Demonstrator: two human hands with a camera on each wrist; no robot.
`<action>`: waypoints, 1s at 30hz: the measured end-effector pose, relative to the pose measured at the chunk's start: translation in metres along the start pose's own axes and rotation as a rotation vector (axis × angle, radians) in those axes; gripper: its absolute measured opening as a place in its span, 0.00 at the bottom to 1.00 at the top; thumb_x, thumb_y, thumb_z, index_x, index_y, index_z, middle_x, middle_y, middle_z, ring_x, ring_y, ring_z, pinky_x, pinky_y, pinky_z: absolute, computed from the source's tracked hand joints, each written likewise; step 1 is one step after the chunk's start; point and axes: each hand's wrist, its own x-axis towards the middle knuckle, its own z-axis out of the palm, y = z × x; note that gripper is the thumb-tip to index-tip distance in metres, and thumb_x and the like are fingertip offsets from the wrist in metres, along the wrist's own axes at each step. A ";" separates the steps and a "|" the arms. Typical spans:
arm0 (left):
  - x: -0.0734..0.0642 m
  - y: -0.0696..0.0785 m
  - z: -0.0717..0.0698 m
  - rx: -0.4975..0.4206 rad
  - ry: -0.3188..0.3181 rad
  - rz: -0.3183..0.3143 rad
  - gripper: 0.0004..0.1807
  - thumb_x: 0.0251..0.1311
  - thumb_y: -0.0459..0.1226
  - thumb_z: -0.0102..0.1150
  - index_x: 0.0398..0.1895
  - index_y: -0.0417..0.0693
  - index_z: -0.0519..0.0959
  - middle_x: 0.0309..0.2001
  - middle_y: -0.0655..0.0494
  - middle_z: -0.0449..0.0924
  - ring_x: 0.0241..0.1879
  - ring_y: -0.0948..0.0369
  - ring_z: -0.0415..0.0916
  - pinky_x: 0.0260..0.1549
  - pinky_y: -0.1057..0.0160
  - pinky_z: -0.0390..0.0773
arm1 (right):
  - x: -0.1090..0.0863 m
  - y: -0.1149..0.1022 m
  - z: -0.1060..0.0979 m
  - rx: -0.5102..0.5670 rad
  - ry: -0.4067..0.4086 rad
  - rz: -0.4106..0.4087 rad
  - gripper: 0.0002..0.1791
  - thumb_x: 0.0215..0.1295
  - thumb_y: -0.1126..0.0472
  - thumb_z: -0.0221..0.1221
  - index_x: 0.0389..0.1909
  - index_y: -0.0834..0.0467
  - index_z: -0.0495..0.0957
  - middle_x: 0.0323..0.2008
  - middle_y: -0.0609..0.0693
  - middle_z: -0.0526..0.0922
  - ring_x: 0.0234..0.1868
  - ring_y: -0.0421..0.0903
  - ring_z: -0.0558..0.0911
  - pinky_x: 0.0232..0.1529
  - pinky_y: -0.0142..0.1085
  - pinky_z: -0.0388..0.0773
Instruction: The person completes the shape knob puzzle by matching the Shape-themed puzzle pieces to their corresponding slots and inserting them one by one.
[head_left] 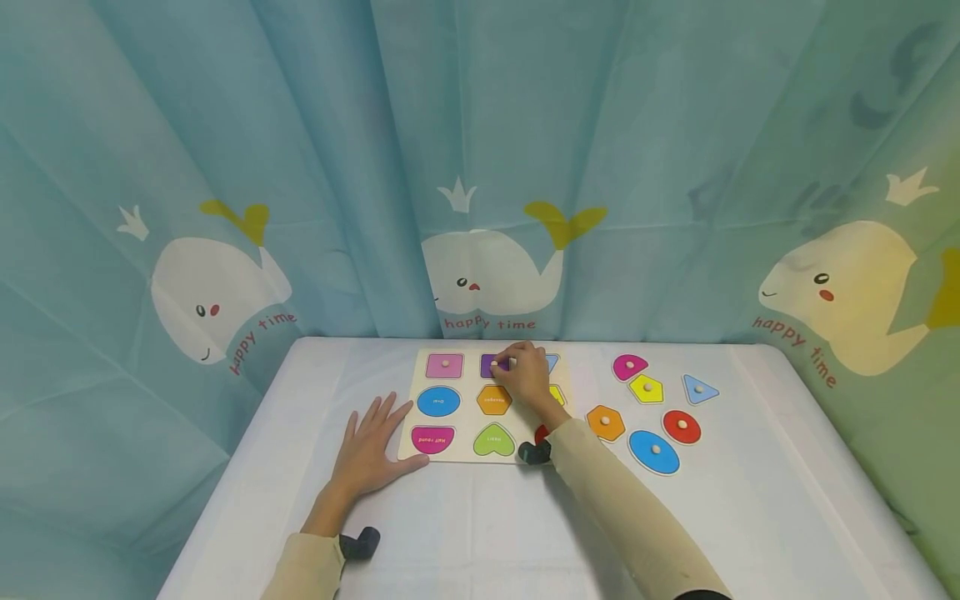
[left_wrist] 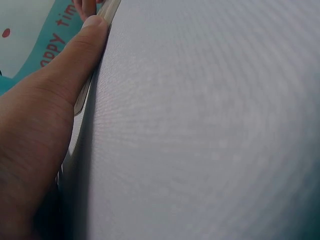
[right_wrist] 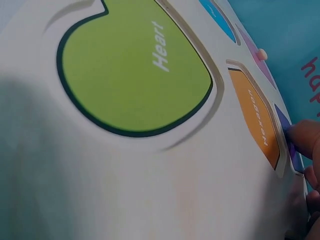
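A pale wooden shape-puzzle board (head_left: 466, 417) lies near the table's far edge. My right hand (head_left: 527, 379) reaches over its far row, thumb and fingers pinching at a purple puzzle piece (head_left: 486, 366) by its purple recess; the right wrist view shows the thumb on this purple shape (right_wrist: 291, 137). My left hand (head_left: 369, 457) lies flat with spread fingers, its index finger and thumb at the board's left edge. A pink square piece (head_left: 445, 365) with a knob sits in the far-left recess. Printed recesses include a blue oval (head_left: 438, 402), an orange hexagon (head_left: 494, 400) and a green heart (head_left: 493, 440).
Right of the board lie loose knobbed pieces: a magenta half round (head_left: 628, 367), a yellow pentagon (head_left: 647, 388), a light-blue triangle (head_left: 700, 389), an orange hexagon (head_left: 605, 423), a red circle (head_left: 682, 426) and a blue oval (head_left: 655, 452). A whale-print curtain (head_left: 637, 167) hangs behind the table.
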 end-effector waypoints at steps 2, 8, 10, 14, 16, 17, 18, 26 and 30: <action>0.000 0.000 0.000 -0.001 0.000 -0.001 0.54 0.50 0.65 0.69 0.78 0.53 0.65 0.80 0.44 0.55 0.80 0.41 0.46 0.73 0.29 0.40 | 0.000 0.000 0.000 0.004 -0.009 0.004 0.08 0.64 0.57 0.71 0.39 0.56 0.90 0.54 0.55 0.79 0.57 0.56 0.71 0.64 0.52 0.68; -0.001 0.002 -0.003 -0.003 -0.015 -0.008 0.54 0.50 0.65 0.69 0.78 0.52 0.65 0.80 0.44 0.54 0.80 0.41 0.45 0.73 0.29 0.40 | 0.001 0.000 -0.009 -0.009 -0.091 -0.025 0.10 0.66 0.55 0.69 0.44 0.55 0.89 0.56 0.55 0.79 0.59 0.57 0.71 0.65 0.53 0.68; -0.001 0.003 -0.003 -0.003 -0.017 -0.008 0.54 0.50 0.64 0.69 0.78 0.52 0.65 0.80 0.44 0.54 0.80 0.41 0.45 0.73 0.29 0.40 | 0.002 -0.001 -0.014 -0.011 -0.132 -0.057 0.11 0.67 0.56 0.68 0.47 0.55 0.88 0.57 0.55 0.80 0.60 0.57 0.72 0.64 0.53 0.69; 0.000 0.002 -0.003 -0.003 -0.015 -0.005 0.53 0.51 0.64 0.69 0.78 0.52 0.65 0.80 0.44 0.54 0.80 0.40 0.45 0.73 0.29 0.39 | 0.003 -0.001 -0.026 -0.031 -0.206 -0.151 0.14 0.68 0.57 0.68 0.52 0.57 0.86 0.55 0.55 0.82 0.57 0.56 0.75 0.61 0.51 0.73; 0.000 0.002 -0.003 -0.004 -0.014 -0.004 0.53 0.51 0.64 0.69 0.78 0.52 0.65 0.80 0.44 0.54 0.80 0.40 0.45 0.73 0.29 0.39 | 0.003 -0.001 -0.032 -0.051 -0.228 -0.213 0.15 0.68 0.57 0.67 0.53 0.59 0.85 0.53 0.55 0.84 0.54 0.55 0.77 0.58 0.50 0.75; 0.000 0.002 -0.003 -0.001 -0.015 -0.005 0.53 0.51 0.64 0.69 0.78 0.52 0.65 0.80 0.44 0.54 0.80 0.41 0.45 0.73 0.29 0.40 | 0.003 0.000 -0.036 -0.056 -0.238 -0.232 0.16 0.68 0.58 0.67 0.53 0.59 0.85 0.53 0.56 0.84 0.53 0.55 0.78 0.57 0.50 0.76; 0.000 0.002 -0.003 0.001 -0.016 -0.005 0.53 0.51 0.65 0.69 0.78 0.52 0.65 0.80 0.44 0.54 0.80 0.41 0.45 0.73 0.29 0.40 | 0.003 0.000 -0.039 -0.060 -0.243 -0.258 0.16 0.68 0.58 0.67 0.53 0.60 0.85 0.52 0.56 0.84 0.52 0.56 0.79 0.56 0.50 0.77; 0.000 0.003 -0.003 -0.003 -0.012 -0.002 0.54 0.51 0.65 0.69 0.78 0.52 0.65 0.80 0.43 0.54 0.80 0.40 0.45 0.73 0.29 0.40 | -0.003 0.010 -0.070 -0.084 -0.271 -0.303 0.19 0.67 0.58 0.68 0.56 0.61 0.83 0.54 0.59 0.83 0.49 0.56 0.81 0.54 0.51 0.80; 0.000 0.001 -0.002 -0.006 -0.008 0.003 0.53 0.51 0.65 0.68 0.78 0.52 0.64 0.80 0.43 0.54 0.80 0.40 0.45 0.73 0.29 0.40 | -0.006 0.018 -0.087 -0.109 -0.284 -0.286 0.21 0.68 0.57 0.68 0.59 0.60 0.82 0.57 0.57 0.83 0.52 0.56 0.81 0.56 0.50 0.81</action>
